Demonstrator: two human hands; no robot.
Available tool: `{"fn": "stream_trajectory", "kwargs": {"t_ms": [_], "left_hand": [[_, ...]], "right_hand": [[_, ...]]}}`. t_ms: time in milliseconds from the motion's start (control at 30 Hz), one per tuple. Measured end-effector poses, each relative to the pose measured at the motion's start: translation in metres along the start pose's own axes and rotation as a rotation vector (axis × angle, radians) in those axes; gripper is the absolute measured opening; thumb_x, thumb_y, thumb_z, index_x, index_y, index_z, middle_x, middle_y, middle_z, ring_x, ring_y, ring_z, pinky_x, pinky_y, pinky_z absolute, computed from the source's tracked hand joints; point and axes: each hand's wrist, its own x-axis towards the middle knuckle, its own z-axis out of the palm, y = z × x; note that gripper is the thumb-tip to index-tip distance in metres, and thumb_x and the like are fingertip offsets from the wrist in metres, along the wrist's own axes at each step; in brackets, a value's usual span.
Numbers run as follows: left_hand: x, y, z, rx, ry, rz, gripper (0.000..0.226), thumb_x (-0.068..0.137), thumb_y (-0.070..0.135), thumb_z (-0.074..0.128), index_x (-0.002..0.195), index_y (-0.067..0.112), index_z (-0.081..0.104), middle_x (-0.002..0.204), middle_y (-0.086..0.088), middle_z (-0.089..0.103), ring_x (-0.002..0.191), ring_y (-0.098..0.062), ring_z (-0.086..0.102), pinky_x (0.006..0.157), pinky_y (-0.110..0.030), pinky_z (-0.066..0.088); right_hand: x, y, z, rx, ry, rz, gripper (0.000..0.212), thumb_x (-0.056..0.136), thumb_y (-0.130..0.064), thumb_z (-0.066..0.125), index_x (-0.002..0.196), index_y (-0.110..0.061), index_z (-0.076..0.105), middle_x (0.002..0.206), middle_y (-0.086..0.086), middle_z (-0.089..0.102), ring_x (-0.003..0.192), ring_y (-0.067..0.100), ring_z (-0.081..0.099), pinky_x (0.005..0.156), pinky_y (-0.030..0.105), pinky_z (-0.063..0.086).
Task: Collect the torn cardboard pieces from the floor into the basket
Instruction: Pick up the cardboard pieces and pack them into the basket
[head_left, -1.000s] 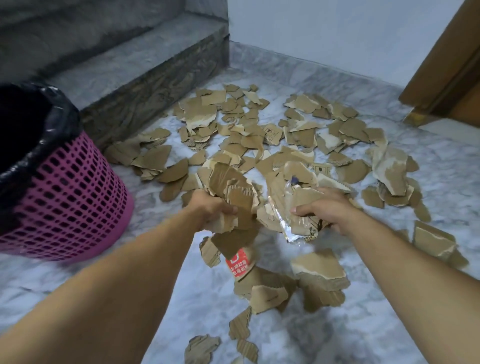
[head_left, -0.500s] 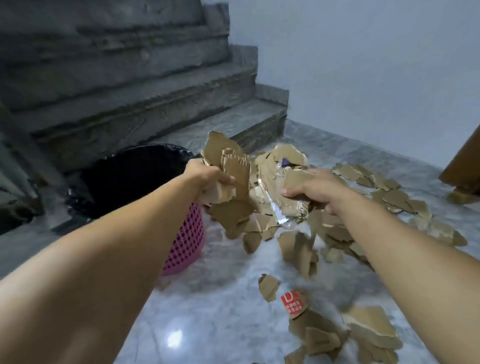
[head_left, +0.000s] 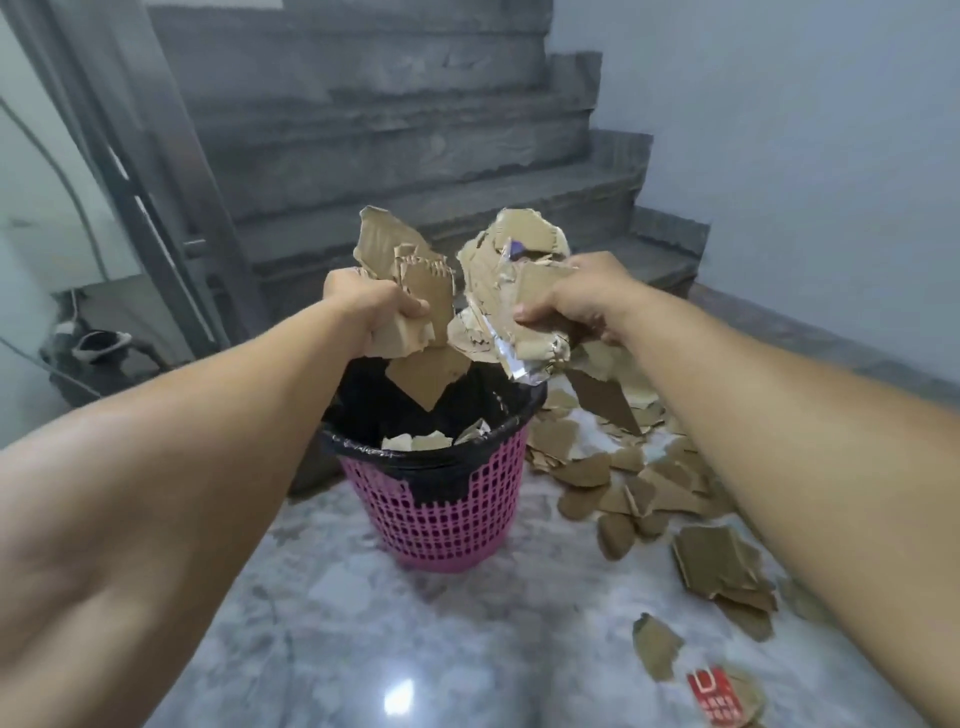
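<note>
To drop cleanly, both bundles should be let go right over the round pink plastic mesh basket with black liner (head_left: 441, 512). The left hand (head_left: 363, 306) has its fingers (head_left: 410, 307) clamped on torn brown cardboard pieces (head_left: 410, 291). The right hand (head_left: 576, 301) grips a second cardboard bundle (head_left: 511, 260), seemingly with foil, over the rim's right edge; more scraps (head_left: 613, 478) lie on the floor at right.

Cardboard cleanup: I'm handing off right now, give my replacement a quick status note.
Left hand grips a bunch of torn cardboard above the pink basket.
Right hand grips a second bunch with a foil scrap, over the basket's right rim.
Done: a few pieces lie inside the black liner.
Left: drop both handfuls in, then gather the pieces on the floor right of the basket, including the red-printed piece.
</note>
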Motion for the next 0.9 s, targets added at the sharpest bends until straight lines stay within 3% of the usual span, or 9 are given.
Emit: {"fn": "stream_trajectory", "kwargs": {"t_ms": [67,133,200,333,467,567,633,800,900], "left_hand": [[0.010,-0.019,-0.004,-0.012,0.040,-0.016,0.036,0.070,0.002,0.083,0.078,0.012,0.051,0.083,-0.003,0.058,0.078,-0.021,0.061,0.050,-0.024,0.050],[0.022,-0.041,-0.004,0.029,0.073,-0.045,0.039,0.066,0.006,0.087,0.076,0.012,0.050,0.091,-0.005,0.061,0.086,-0.024,0.062,0.064,-0.028,0.052],[0.028,-0.058,-0.002,0.013,0.076,-0.077,0.043,0.062,0.011,0.090,0.085,0.007,0.055,0.098,-0.006,0.062,0.087,-0.023,0.060,0.065,-0.030,0.050],[0.036,-0.082,0.002,0.171,-0.072,-0.160,0.088,0.055,0.042,0.091,0.121,-0.001,0.053,0.106,-0.012,0.063,0.085,-0.027,0.062,0.064,-0.037,0.051],[0.044,-0.093,0.007,0.274,-0.141,-0.197,0.080,0.071,0.061,0.074,0.122,0.003,0.054,0.118,-0.006,0.058,0.104,-0.030,0.057,0.084,-0.039,0.045],[0.047,-0.099,0.015,0.344,-0.137,-0.166,0.078,0.084,0.062,0.058,0.132,0.001,0.050,0.135,-0.010,0.052,0.121,-0.033,0.049,0.093,-0.041,0.039],[0.043,-0.099,0.021,0.391,-0.122,-0.135,0.073,0.088,0.061,0.054,0.132,0.003,0.052,0.136,-0.014,0.052,0.124,-0.035,0.048,0.097,-0.043,0.040],[0.027,-0.092,0.043,0.514,-0.146,-0.011,0.059,0.091,0.053,0.054,0.116,-0.001,0.061,0.116,-0.011,0.062,0.105,-0.031,0.057,0.086,-0.038,0.045],[0.010,-0.086,0.062,0.560,-0.175,0.092,0.044,0.094,0.045,0.055,0.102,0.003,0.064,0.103,-0.011,0.061,0.101,-0.029,0.059,0.083,-0.033,0.045]], "right_hand": [[0.013,0.003,0.029,-0.045,-0.009,-0.008,0.067,0.053,-0.016,0.096,0.111,-0.007,0.065,0.101,0.006,0.070,0.089,0.021,0.068,0.081,0.032,0.057],[0.024,0.011,0.055,-0.092,-0.018,-0.011,0.070,0.051,-0.019,0.097,0.112,-0.007,0.064,0.103,0.006,0.069,0.095,0.024,0.067,0.087,0.036,0.056],[0.032,0.022,0.080,-0.186,-0.031,-0.022,0.068,0.055,-0.024,0.095,0.112,-0.009,0.063,0.104,0.006,0.067,0.099,0.025,0.064,0.090,0.039,0.055],[0.037,0.042,0.113,-0.375,-0.064,-0.083,0.058,0.071,-0.036,0.086,0.119,-0.010,0.064,0.117,0.011,0.067,0.108,0.028,0.062,0.093,0.035,0.052],[0.037,0.051,0.112,-0.332,-0.033,-0.086,0.039,0.085,-0.021,0.074,0.118,-0.004,0.065,0.120,0.016,0.064,0.113,0.031,0.060,0.094,0.035,0.052],[0.036,0.055,0.099,-0.207,0.031,-0.052,0.020,0.087,-0.002,0.060,0.103,0.000,0.071,0.109,0.020,0.069,0.097,0.034,0.067,0.088,0.041,0.057],[0.036,0.059,0.089,-0.037,0.033,0.012,0.019,0.083,0.008,0.054,0.082,-0.005,0.068,0.099,0.025,0.070,0.072,0.032,0.069,0.070,0.046,0.062],[0.022,0.070,0.052,0.101,0.107,0.069,0.014,0.079,0.009,0.067,0.072,-0.004,0.065,0.073,0.014,0.067,0.060,0.024,0.068,0.059,0.036,0.063],[0.016,0.087,0.033,0.085,0.179,0.090,0.003,0.075,0.004,0.073,0.075,0.001,0.071,0.072,0.014,0.071,0.056,0.023,0.069,0.058,0.035,0.062]]}}
